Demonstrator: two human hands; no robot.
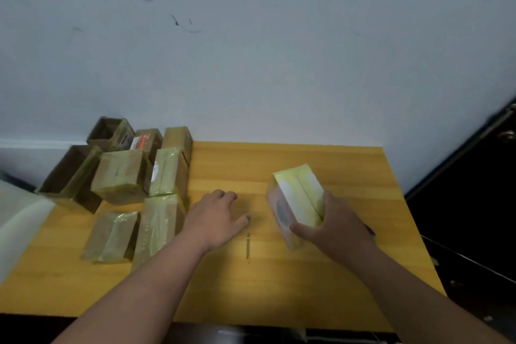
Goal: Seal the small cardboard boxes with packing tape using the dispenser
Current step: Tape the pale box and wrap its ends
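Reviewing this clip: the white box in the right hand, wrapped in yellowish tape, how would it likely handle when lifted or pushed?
The white box probably stays stiff: its edges look straight under the right hand. It seems light, since one hand tilts it. The glossy tape wrap may make it a bit slippery on the table. Tilted on an edge, it would likely tip flat if released.

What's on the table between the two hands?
Nothing: in the head view only bare table lies between the left hand and the right hand gripping the box.
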